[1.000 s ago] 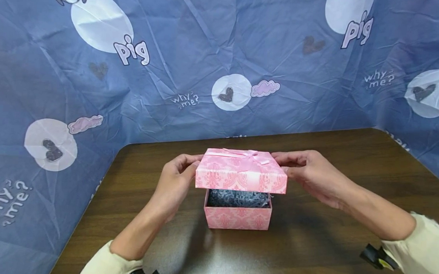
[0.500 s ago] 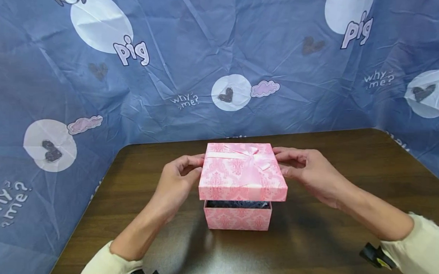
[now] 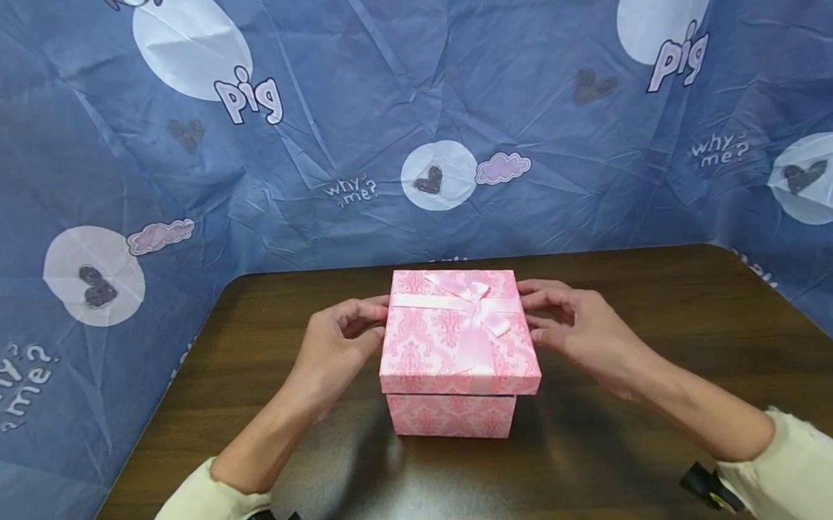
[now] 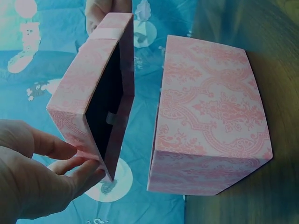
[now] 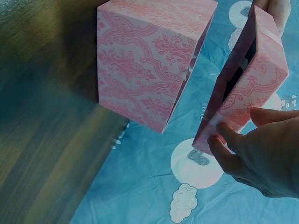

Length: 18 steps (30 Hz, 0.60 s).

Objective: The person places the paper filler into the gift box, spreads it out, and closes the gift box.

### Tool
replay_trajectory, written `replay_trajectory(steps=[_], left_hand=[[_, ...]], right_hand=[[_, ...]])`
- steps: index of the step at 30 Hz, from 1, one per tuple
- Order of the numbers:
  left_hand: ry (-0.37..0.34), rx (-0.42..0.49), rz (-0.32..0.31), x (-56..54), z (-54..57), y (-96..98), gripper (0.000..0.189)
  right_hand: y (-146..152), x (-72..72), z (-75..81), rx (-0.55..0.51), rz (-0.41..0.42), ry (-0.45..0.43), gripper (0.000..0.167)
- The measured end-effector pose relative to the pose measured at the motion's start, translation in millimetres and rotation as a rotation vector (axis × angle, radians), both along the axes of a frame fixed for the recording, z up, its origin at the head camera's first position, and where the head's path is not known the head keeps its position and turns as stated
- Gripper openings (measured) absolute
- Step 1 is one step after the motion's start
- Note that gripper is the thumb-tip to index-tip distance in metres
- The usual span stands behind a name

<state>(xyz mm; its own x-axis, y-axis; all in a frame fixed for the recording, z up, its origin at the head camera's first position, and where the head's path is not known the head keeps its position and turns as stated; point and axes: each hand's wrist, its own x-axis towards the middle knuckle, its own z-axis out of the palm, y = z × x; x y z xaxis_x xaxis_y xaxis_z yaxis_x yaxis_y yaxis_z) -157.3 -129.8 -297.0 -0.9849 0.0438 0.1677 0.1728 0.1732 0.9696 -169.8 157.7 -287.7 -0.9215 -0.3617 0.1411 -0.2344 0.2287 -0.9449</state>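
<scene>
A pink damask-patterned gift box lid (image 3: 420,342) with a pale ribbon bow (image 3: 480,303) hangs level above its matching box base (image 3: 451,415). My left hand (image 3: 336,353) pinches the lid's left side between thumb and fingers. On the opposite side my right hand (image 3: 584,329) grips the lid the same way. Both wrist views show a gap between the lid (image 4: 84,74) and the base (image 4: 210,102), with the lid's dark inside facing the base. From the head, the lid covers the base's opening, and what lies inside is hidden.
The base stands on a dark wooden table (image 3: 288,472). Behind and beside the table hangs a blue printed cloth (image 3: 369,56). Black camera mounts (image 3: 712,486) sit at the cream sleeves (image 3: 791,478).
Both hands have brought the lid down toward the base and levelled it from a tilt. The grey-blue shredded filling seen earlier in the base is now covered.
</scene>
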Motion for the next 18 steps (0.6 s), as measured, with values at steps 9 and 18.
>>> replay_trajectory(steps=[9, 18], left_hand=[[0.029, -0.048, -0.005, -3.8, -9.0, -1.0, 0.017], [0.055, -0.152, -0.011, -6.0, -15.9, -0.7, 0.014]], right_hand=[[-2, -2.3, -8.6, 0.054, 0.008, 0.031, 0.024], [-3, -4.8, -17.5, 0.06, 0.007, 0.028, 0.023]])
